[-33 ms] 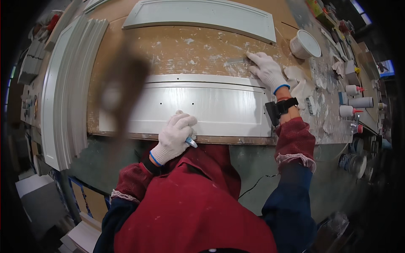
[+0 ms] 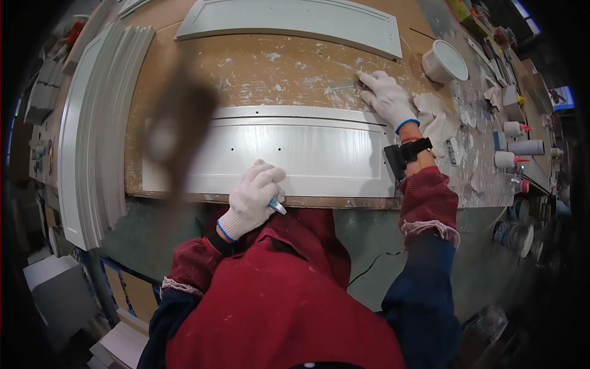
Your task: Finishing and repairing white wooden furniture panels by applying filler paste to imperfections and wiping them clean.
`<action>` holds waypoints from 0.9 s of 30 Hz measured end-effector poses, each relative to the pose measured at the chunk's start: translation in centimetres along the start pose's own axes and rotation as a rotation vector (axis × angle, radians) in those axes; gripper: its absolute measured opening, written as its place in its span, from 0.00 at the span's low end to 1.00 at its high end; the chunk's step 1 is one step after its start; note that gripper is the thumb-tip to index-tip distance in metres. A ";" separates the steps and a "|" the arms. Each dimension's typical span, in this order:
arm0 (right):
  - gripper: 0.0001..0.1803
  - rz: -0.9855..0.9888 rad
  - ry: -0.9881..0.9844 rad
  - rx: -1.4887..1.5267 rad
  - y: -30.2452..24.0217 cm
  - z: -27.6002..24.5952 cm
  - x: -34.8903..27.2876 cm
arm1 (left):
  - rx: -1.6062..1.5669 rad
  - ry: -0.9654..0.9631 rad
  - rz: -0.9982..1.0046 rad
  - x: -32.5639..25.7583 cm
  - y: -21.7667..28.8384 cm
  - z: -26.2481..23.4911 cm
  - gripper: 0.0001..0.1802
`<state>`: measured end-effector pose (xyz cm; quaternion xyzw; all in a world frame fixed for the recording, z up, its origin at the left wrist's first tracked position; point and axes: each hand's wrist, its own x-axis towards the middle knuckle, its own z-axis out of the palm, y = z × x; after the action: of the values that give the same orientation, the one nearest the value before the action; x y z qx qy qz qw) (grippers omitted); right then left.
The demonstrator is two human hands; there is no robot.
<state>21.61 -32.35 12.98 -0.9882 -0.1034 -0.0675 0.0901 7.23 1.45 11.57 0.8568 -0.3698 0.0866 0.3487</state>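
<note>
A white panel with a recessed centre and small dark holes lies along the near edge of the workbench. My left hand, in a white knit glove, rests over its front edge, fingers curled round a small blue tool with a pale tip. Past the panel's far right corner is my right hand, gloved too. Its thumb and forefinger close on a thin, flat grey blade pointing left, low over the board; the handle is hidden.
Another white panel lies at the back. Several panels stand stacked on edge at the left. On the right are a white tub, a crumpled cloth and glue bottles. A blurred dark object hangs before the camera.
The whole view has shifted very slightly. Both hands keep their grips and places.
</note>
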 end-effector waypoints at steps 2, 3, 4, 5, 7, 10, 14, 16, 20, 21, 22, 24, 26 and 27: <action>0.17 0.026 -0.045 0.027 0.2 0.2 0.8 | 0.002 -0.014 -0.020 0.2 0.2 -0.1 0.11; 0.16 0.041 -0.069 0.053 0.2 0.2 1.0 | 0.022 -0.014 -0.031 0.3 0.2 -0.1 0.11; 0.15 0.080 -0.147 0.090 -0.5 -0.9 1.3 | 0.030 -0.005 -0.024 0.5 0.1 0.0 0.12; 0.15 0.089 -0.159 0.088 -0.6 -0.8 1.3 | 0.016 -0.012 -0.027 0.5 0.0 0.0 0.12; 0.13 0.107 -0.184 0.072 -0.6 -0.4 1.4 | 0.044 -0.004 -0.038 0.3 -0.1 0.0 0.09; 0.13 0.118 -0.221 0.019 -1.0 -0.2 1.3 | 0.050 0.003 -0.026 0.1 -0.1 0.0 0.09; 0.13 0.087 -0.096 0.055 -0.5 0.5 0.9 | 0.031 -0.004 -0.028 -0.1 -0.2 -0.2 0.13; 0.13 0.091 -0.077 0.066 -0.4 0.7 0.7 | 0.012 0.002 -0.001 -0.1 -0.5 -0.2 0.13; 0.15 0.103 -0.157 0.014 -1.3 0.4 0.9 | 0.015 -0.007 -0.019 -0.4 -0.7 -0.4 0.13; 0.15 0.091 -0.155 0.016 -1.4 0.3 0.9 | 0.001 0.011 -0.009 -0.4 -0.8 -0.2 0.13; 0.15 0.106 -0.157 0.009 -1.3 0.1 0.8 | -0.013 0.026 0.002 -0.5 -0.8 -0.1 0.13; 0.13 0.114 -0.149 0.011 -1.9 -0.3 0.9 | -0.009 0.038 -0.013 -0.9 -1.0 0.0 0.13; 0.12 0.228 -0.249 0.033 -3.2 -1.3 1.5 | -0.024 0.034 -0.023 -1.1 -1.1 -0.1 0.12; 0.11 0.362 -0.350 0.051 -3.7 -1.5 1.9 | -0.013 0.047 -0.038 -1.4 -1.0 -0.4 0.12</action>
<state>22.51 -28.69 15.38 -0.9847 0.0597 0.1244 0.1065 7.02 3.03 10.79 0.8591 -0.3459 0.0977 0.3642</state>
